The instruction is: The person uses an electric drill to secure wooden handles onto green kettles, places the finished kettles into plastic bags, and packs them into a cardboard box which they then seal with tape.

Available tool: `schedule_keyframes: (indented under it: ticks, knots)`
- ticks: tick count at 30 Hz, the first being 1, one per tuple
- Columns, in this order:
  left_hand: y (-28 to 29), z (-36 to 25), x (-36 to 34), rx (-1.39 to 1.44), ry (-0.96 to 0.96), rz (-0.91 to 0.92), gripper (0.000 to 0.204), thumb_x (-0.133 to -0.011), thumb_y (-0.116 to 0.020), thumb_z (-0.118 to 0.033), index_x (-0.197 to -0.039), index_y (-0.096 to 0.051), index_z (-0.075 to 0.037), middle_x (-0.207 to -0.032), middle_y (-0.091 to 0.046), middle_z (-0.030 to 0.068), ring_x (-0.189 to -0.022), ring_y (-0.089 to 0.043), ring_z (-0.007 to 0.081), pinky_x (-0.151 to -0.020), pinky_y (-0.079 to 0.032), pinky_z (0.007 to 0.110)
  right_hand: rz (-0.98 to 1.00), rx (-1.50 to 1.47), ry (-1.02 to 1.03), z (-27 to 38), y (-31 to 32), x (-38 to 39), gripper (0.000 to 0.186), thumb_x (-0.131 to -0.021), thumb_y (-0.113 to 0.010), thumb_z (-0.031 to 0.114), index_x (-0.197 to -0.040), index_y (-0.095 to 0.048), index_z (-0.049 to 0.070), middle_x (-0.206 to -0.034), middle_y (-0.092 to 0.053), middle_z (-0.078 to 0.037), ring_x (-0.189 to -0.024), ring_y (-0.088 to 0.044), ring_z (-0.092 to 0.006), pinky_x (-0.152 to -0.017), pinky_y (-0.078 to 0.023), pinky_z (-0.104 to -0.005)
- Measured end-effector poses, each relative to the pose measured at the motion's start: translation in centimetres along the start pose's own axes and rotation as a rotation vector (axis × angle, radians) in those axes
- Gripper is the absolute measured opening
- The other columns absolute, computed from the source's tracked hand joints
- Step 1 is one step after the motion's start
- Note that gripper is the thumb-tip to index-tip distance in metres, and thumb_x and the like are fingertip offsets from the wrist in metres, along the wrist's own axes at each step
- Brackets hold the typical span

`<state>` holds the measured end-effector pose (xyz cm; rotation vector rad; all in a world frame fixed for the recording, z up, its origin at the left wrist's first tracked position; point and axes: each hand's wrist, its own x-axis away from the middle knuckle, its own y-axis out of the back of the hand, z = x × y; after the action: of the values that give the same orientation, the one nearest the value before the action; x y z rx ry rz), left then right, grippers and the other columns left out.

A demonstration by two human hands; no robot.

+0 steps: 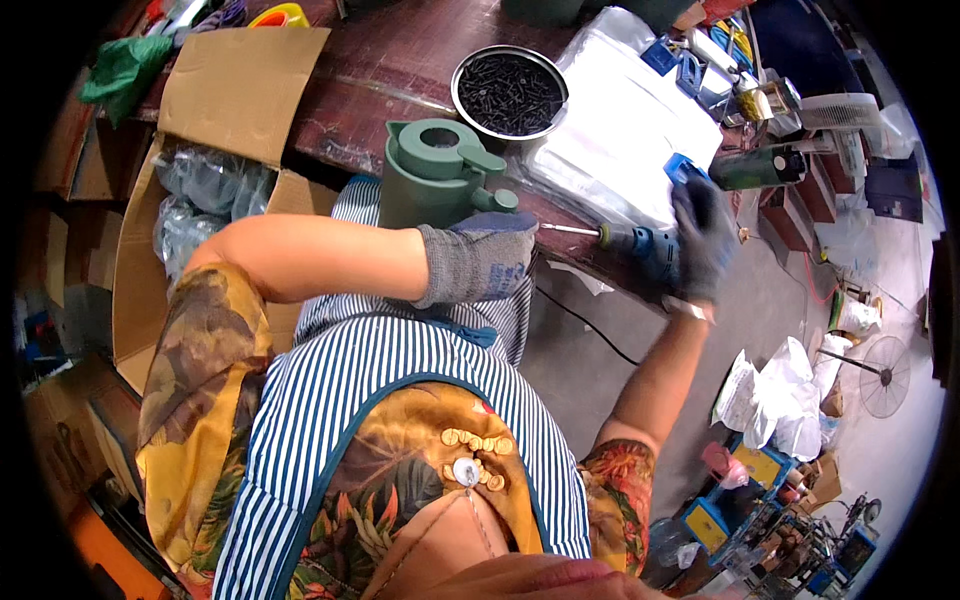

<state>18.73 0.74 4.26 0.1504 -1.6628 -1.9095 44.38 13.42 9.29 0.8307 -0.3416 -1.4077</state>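
At the near edge of a dark red workbench (pixel 400 80), the person sits close, striped apron over a floral top. Left of them a big open cardboard box (pixel 230 110) holds clear plastic-wrapped parts, probably stock kept in easy reach. Far right on the bench lies a stack of clear plastic bags (pixel 630 130). Just left of the bags is a round metal bowl (pixel 508 92) full of dark screws, set within arm's reach.

Centre of the bench: green plastic jug body (pixel 432 170) with lid and spout, upright, near the bench edge. Left hand (pixel 480 262), grey knit glove, is closed against the jug's near right side at its base, apparently steadying it; exact grip is hidden by the glove.

Right hand (pixel 700 235), dark glove, is wrapped fully around the blue electric screwdriver (pixel 650 245), held horizontal. Its bit (pixel 570 230) points left toward the jug's lower part, passing just over the left hand's fingers. The horizontal hold suggests a fastener going in from the side. A black cord (pixel 585 322) hangs below the bench edge.
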Motion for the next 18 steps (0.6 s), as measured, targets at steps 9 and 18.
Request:
schedule_keyframes:
  ticks: [9, 18]
  knots:
    - [8.2, 7.1, 7.9, 0.496, -0.035, -0.831, 0.045, -0.079, -0.071, -0.031, -0.121, -0.063, -0.018, -0.127, -0.060, 0.0063, -0.121, -0.056, 0.0273, -0.105, -0.045, 0.048, 0.243, -0.127, -0.271, -8.7, -2.5, -6.5, 0.026, -0.094, -0.069, 0.025, -0.108, -0.074, 0.003, -0.084, -0.072, -0.007, -0.069, -0.060, -0.0098, -0.063, -0.050, -0.0275]
    - [-0.4, 19.9, 5.3, 1.046, 0.463, -0.736, 0.030, -0.096, -0.060, -0.016, -0.123, -0.063, -0.003, -0.117, -0.067, 0.0133, -0.112, -0.063, 0.0188, -0.099, -0.049, 0.033, 0.157, -1.118, -0.492, -10.0, -1.8, -5.4, 0.025, -0.098, -0.059, 0.005, -0.118, -0.063, -0.008, -0.099, -0.070, -0.011, -0.072, -0.064, -0.0121, -0.064, -0.051, -0.0209]
